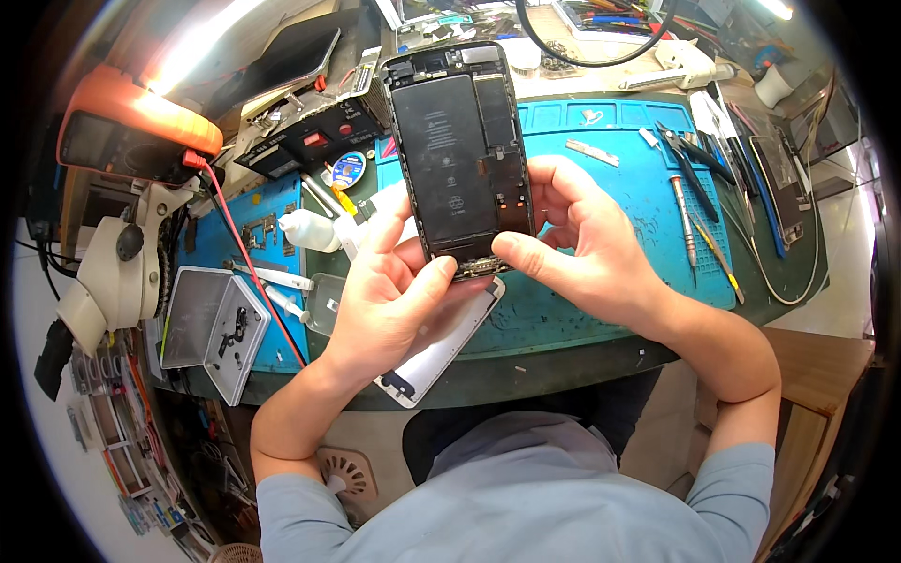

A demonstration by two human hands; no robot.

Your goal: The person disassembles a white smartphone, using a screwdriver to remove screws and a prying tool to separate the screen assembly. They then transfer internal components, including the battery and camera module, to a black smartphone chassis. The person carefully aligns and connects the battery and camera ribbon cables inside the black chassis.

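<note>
An opened smartphone (446,159) is held up over the bench, its inside facing me, with the long black battery and circuit parts showing. My left hand (380,291) grips its lower left corner, thumb on the bottom edge. On the lower right my right hand (591,239) holds it too, the thumb pressed near the bottom connector strip and the fingers curled behind. Below the phone a white screen panel (441,352) lies tilted on the bench, partly covered by my left hand. The phone's back is hidden from view.
A blue silicone mat (601,300) covers the bench. Pliers (690,169), a screwdriver (682,220) and tweezers lie at right. To the left are a white bottle (310,231), an open plastic box (221,324) with small black parts, an orange multimeter (131,131) and a microscope arm (122,258).
</note>
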